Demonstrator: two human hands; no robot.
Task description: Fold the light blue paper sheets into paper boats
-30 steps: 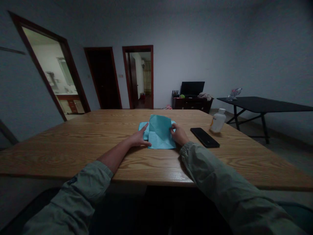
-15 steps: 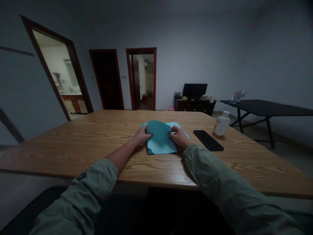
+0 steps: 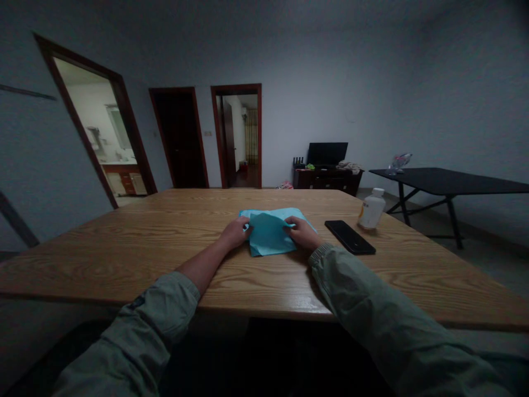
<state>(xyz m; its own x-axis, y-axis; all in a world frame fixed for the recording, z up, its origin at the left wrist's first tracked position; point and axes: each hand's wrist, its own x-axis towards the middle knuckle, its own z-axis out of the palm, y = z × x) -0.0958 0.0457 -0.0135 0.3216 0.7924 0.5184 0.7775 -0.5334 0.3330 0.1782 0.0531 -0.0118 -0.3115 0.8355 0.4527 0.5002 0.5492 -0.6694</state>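
The blue paper [image 3: 270,234] lies mid-worktop [image 3: 124,248], well back from the near edge, with bare wood wide on its left. A phone [image 3: 349,237] and a bottle [image 3: 371,208] sit to its right. The left hand [image 3: 235,232] and right hand [image 3: 303,234] pinch a folded flap at either side. The paper's long axis runs left to right.

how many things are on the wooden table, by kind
Light blue folded paper sheet, pinched by the left hand and right hand: 1
Black flat phone: 1
White plastic bottle: 1
Total on the wooden table: 3
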